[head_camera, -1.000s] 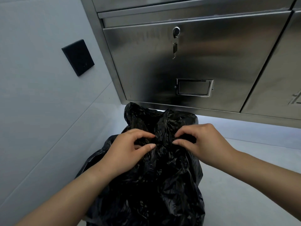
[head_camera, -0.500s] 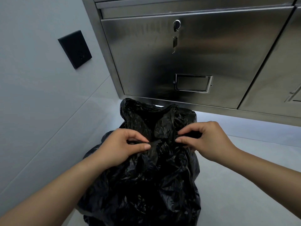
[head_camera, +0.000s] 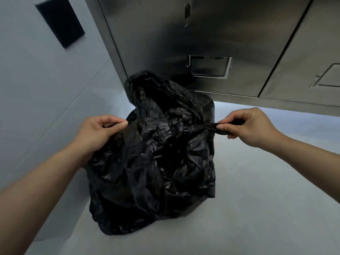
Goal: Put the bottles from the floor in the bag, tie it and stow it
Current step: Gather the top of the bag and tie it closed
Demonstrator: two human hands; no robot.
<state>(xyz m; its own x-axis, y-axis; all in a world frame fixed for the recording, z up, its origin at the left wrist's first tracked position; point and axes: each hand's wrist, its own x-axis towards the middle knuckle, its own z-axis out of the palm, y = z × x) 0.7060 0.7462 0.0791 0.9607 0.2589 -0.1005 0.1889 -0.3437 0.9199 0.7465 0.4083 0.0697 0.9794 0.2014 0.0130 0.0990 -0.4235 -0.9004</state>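
Note:
A full black plastic bag (head_camera: pixel 152 162) stands on the pale floor in front of me, crumpled and bulging. My left hand (head_camera: pixel 97 131) pinches one twisted strip of the bag's top at its left side. My right hand (head_camera: pixel 252 126) pinches the other strip, stretched taut out to the right of the bag. A loose flap of the bag's mouth sticks up behind, between my hands. No bottles show; the bag hides whatever is inside.
A stainless steel cabinet (head_camera: pixel 202 43) with a key in its lock and a label holder (head_camera: pixel 209 66) hangs just behind the bag. A grey wall with a black square panel (head_camera: pixel 59 21) runs along the left. Bare floor (head_camera: pixel 266 199) lies to the right.
My hands were close together at the middle of the bag's top. They have pulled apart, left and right, drawing the two strips taut. The view has tipped lower.

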